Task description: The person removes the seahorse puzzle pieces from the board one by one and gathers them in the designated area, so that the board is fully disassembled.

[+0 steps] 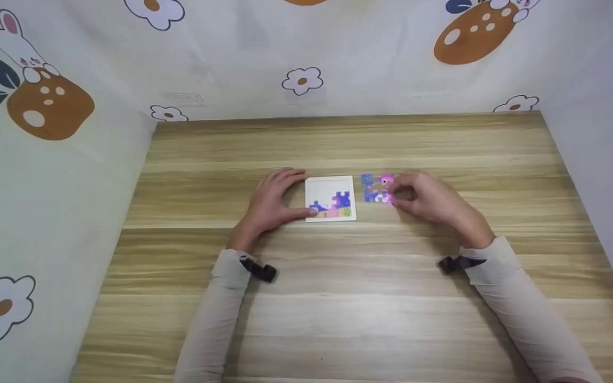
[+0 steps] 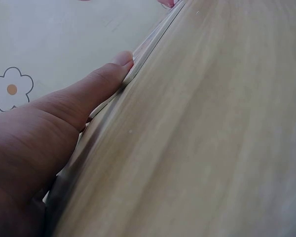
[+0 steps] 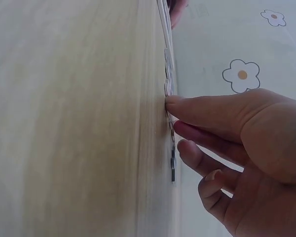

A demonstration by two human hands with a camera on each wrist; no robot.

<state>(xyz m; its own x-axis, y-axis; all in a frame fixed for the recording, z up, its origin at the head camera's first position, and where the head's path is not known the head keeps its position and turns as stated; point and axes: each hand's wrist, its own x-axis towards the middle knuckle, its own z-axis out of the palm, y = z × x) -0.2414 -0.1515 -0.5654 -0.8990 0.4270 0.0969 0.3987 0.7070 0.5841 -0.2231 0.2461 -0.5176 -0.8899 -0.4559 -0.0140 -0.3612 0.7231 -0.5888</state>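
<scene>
A square jigsaw puzzle tray (image 1: 331, 179) with a pale rim lies flat on the table, coloured pieces filling its lower part. At its left side is my left hand (image 1: 277, 199): the straight thumb (image 2: 101, 81) rests on the lower left rim, and the fingers reach the upper left corner. Several loose jigsaw pieces (image 1: 369, 194) in blue, pink and white lie just right of the tray. My right hand (image 1: 431, 199) pinches a pink jigsaw piece (image 1: 390, 199) at the right of this group between thumb and forefinger. Its other fingers (image 3: 192, 153) are bent, and fingertips partly cover the pieces.
The wood-grain table (image 1: 338, 298) extends around the tray and pieces. White cloth (image 1: 242, 69) printed with flowers and orange fruit stands behind the table and along both sides. A black wrist camera (image 1: 264, 272) sits on the left sleeve, another camera (image 1: 449, 264) on the right.
</scene>
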